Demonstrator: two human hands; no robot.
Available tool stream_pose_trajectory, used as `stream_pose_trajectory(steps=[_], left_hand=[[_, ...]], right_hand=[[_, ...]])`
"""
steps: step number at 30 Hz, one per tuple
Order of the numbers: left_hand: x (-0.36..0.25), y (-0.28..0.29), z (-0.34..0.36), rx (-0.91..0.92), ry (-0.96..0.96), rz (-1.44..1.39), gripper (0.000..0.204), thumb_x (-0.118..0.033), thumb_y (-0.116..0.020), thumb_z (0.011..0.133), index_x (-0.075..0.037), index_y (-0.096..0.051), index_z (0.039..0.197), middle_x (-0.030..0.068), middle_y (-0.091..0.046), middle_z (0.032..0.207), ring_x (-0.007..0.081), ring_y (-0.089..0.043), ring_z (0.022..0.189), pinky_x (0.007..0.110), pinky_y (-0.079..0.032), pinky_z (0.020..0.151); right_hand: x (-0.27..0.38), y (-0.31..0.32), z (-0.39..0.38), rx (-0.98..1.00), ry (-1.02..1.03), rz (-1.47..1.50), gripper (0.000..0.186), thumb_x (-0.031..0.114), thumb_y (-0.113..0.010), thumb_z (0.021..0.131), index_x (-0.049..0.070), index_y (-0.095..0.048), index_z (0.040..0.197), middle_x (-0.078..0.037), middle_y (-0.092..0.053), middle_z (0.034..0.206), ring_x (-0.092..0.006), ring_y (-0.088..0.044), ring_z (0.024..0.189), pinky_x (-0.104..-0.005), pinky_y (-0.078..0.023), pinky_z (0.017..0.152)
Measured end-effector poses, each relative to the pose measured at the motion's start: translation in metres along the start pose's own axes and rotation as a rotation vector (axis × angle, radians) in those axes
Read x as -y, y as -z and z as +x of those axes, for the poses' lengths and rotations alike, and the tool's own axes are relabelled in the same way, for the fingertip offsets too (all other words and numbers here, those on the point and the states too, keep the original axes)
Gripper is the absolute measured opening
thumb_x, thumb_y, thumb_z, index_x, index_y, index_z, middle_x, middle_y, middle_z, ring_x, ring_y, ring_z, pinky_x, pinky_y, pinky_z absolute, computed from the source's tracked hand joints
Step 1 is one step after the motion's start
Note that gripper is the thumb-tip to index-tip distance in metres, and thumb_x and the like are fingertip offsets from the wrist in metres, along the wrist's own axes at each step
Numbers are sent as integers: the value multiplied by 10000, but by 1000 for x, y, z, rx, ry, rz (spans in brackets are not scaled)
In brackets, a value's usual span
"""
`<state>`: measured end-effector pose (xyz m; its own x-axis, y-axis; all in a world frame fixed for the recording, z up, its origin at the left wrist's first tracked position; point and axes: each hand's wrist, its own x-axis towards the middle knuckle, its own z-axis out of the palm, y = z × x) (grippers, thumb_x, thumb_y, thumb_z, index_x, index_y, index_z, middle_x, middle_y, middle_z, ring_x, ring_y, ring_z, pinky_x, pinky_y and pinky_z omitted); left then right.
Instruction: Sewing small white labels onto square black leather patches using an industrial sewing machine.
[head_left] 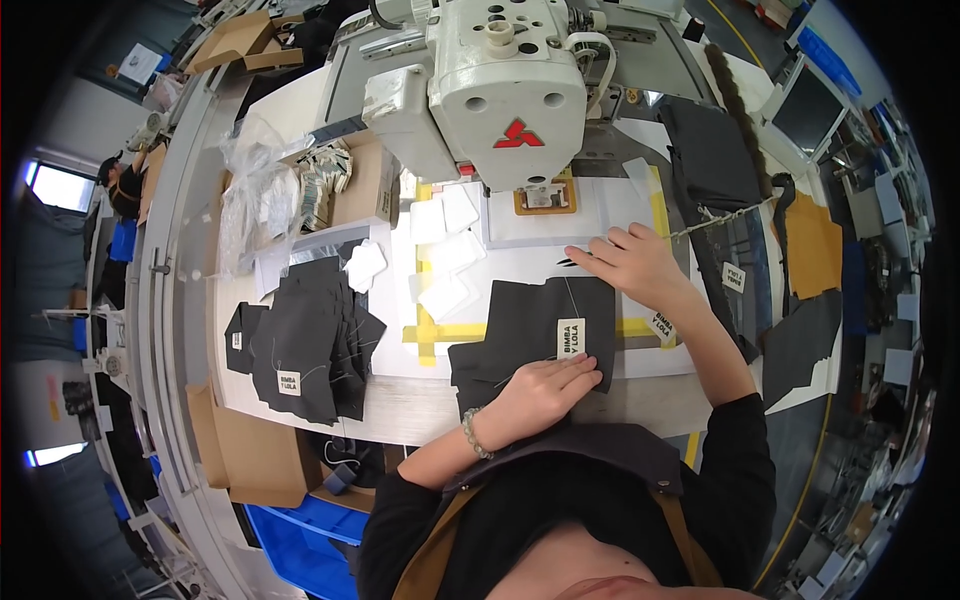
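Note:
A dark grey fabric piece [525, 315] with a pale label [571, 337] and a loose thread lies at the table's front, below the sewing machine head [505, 110]. My left hand [545, 395] holds its lower part, fingers drawn together beside the label's lower end. My right hand [640, 265] is over the piece's upper right corner, fingers spread. Small black tips show next to its fingertips; what they belong to I cannot make out. A second label [662, 325] is partly hidden by my right wrist. Farther left sits a stack of similar dark pieces [300, 345], with loose threads and a label.
White pads [445, 285] lie along yellow tape left of the machine's clamp frame [545, 197]. A cardboard box [365, 175] of labels and clear plastic wrap [255, 200] stand back left. Dark fabric [705, 150] lies right. A blue crate [300, 545] is below the table edge.

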<state>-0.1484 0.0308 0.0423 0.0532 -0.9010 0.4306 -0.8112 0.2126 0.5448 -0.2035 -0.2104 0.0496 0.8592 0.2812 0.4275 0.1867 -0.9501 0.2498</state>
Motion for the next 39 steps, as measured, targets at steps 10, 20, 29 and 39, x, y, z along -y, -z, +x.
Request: stream_pose_trajectory(steps=[10, 20, 29, 39], left_hand=[[1, 7, 0, -74, -11, -115, 220, -8, -688, 774, -33, -679, 992, 110, -720, 991, 255, -712, 860, 333, -585, 731], [41, 53, -2, -432, 686, -283, 133, 8, -621, 903, -1, -671, 1025, 78, -674, 800, 93, -551, 611, 216, -428, 578], [37, 59, -2, -357, 419, -372, 229, 86, -584, 826, -15, -685, 1005, 74, -718, 904, 159, -646, 746, 261, -492, 671], [12, 76, -65, 291, 194, -85, 270, -14, -721, 658, -141, -727, 896, -37, -662, 840, 140, -568, 834, 274, -398, 699]], right_hand=[[4, -16, -6, 4, -59, 100, 427, 146, -674, 713, 173, -690, 1140, 61, -535, 767, -103, -527, 651, -259, -403, 537], [-14, 9, -40, 54, -415, 155, 410, 176, -738, 789, 124, -669, 1190, -35, -589, 833, -206, -598, 716, -317, -490, 628], [-12, 15, -76, 24, -611, 190, 397, 122, -730, 814, 124, -671, 1207, -43, -585, 843, -206, -569, 653, -308, -460, 586], [-8, 8, -95, 23, -765, 277, 394, 112, -716, 841, 128, -661, 1231, -39, -571, 835, -182, -527, 623, -288, -437, 567]])
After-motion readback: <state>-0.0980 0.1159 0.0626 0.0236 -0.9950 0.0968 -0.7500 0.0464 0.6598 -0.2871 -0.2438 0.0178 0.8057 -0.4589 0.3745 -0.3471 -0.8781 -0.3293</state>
